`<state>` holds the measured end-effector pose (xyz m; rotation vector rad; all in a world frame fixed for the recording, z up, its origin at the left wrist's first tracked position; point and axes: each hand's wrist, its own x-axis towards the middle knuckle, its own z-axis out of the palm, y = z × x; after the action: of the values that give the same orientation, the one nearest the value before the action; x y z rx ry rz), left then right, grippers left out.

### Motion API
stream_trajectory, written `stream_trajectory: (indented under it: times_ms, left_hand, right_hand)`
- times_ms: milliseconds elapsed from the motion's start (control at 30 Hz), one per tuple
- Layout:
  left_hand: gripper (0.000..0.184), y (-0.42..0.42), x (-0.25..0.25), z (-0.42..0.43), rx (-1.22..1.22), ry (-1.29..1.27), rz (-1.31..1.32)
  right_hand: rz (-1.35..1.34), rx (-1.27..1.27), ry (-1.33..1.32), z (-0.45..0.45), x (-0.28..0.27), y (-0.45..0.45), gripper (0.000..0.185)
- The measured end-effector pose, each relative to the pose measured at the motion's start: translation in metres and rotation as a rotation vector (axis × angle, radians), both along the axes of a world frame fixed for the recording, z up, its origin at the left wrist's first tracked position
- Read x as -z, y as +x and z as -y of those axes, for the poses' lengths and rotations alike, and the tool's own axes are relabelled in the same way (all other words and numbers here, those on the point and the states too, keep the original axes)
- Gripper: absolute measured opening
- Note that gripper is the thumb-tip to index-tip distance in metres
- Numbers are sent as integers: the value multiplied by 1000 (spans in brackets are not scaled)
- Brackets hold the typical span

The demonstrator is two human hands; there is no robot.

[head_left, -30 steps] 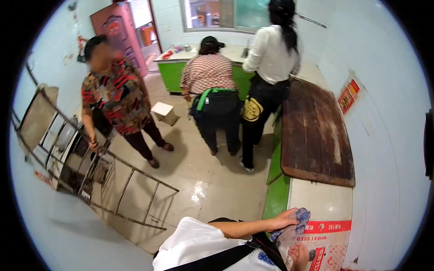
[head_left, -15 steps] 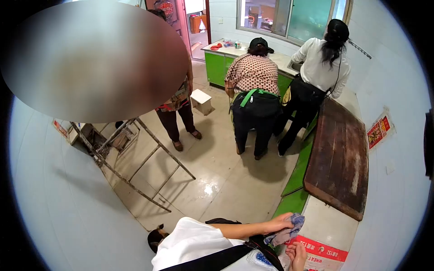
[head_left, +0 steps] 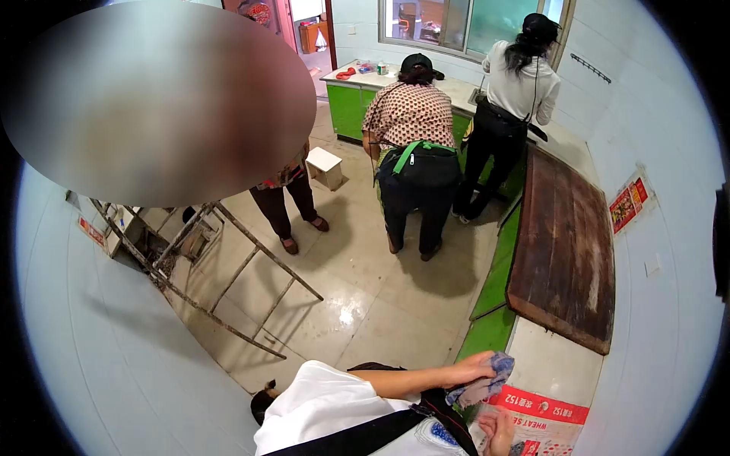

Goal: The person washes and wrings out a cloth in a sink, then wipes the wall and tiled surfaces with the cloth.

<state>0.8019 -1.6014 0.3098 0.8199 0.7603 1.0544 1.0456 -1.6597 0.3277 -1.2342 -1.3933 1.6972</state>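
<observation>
A crumpled blue-and-grey cloth (head_left: 480,386) is bunched in my left hand (head_left: 473,368), whose fingers close around it. That arm reaches across from the left in a white sleeve. My right hand (head_left: 499,432) is just below the cloth, fingers loosely bent and apart, with no object visible in it. It lies over or just above a red-and-white printed wheat sack (head_left: 559,411) spread on the white countertop (head_left: 549,363). Whether the right hand touches the sack I cannot tell.
A large dark wooden board (head_left: 563,251) lies along the right counter. Two people stand at the far green-fronted cabinets (head_left: 351,111); another person is partly blurred at left. A wooden ladder-like frame (head_left: 251,281) leans at left, and a white stool (head_left: 325,166) stands on the floor.
The view has shifted slightly. My right hand has turned a little over the sack, while my left hand still grips the cloth. The person in white at the far counter has straightened slightly.
</observation>
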Motion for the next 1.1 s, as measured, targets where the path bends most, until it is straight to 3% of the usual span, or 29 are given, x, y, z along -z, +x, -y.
stream_trajectory:
  times_ms: [33,133,200,267,300,333,367,400,433,533,700,900,933,1000,1033,1100]
  left_hand:
    - [48,2,-3,-2,-34,26,-52]
    - [46,22,12,13,6,130,-364]
    - [38,20,30,14,323,-128,-162]
    - [31,-3,13,-3,418,-205,-7]
    - [42,-3,-32,-2,207,-86,29]
    - [54,-4,-50,-2,98,-114,41]
    - [59,-19,-29,-3,68,-60,55]
    - [59,-33,-14,6,-8,-62,136]
    - [60,-18,-16,9,-31,-106,95]
    - [59,-24,-19,2,-25,-189,92]
    - [56,-4,-17,1,67,-176,137]
    - [54,-7,-22,2,89,-155,74]
    - [48,-14,-12,0,40,-127,46]
    - [44,-37,-18,6,40,-311,72]
    - [42,-48,0,6,33,-347,-41]
    - [45,-47,19,16,-1,-211,-161]
  right_hand:
    - [12,101,34,3,-6,11,28]
    - [-104,907,70,30,-38,80,39]
    - [-161,1324,232,43,-72,134,42]
    - [-246,1569,426,40,-105,202,39]
    - [-285,1634,524,35,-131,235,38]
    - [-304,1672,625,34,-161,259,38]
    - [-302,1692,715,28,-186,283,37]
    - [-300,1619,709,32,-226,247,73]
    - [-175,1635,864,45,-244,275,76]
    - [-104,1748,956,51,-283,251,74]
    - [-68,1786,965,80,-303,246,62]
    - [86,1830,913,80,-288,252,34]
    - [308,1708,813,81,-273,255,36]
    - [313,1607,638,35,-234,240,44]
    - [290,1496,571,28,-206,216,44]
    - [254,1272,447,10,-157,172,45]
